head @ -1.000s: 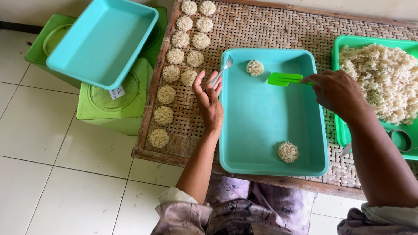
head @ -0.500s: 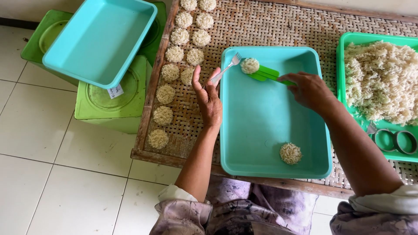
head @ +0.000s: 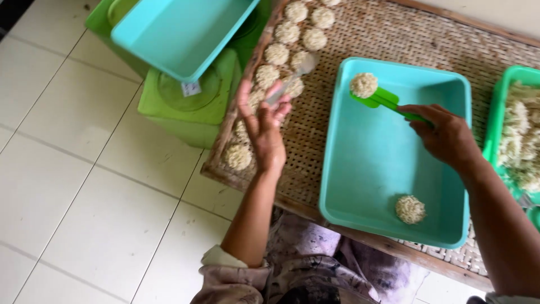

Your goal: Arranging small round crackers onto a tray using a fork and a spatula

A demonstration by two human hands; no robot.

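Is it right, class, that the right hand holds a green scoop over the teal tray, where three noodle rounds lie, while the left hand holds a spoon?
Not quite. The head view shows two noodle rounds in the teal tray, not three. The right hand does hold the green scoop, and the left hand a spoon.

The green tray of loose noodles runs off the right edge. The spoon in the left hand is motion-blurred. That hand covers some noodle rounds. The upper teal tray is cropped at the top.
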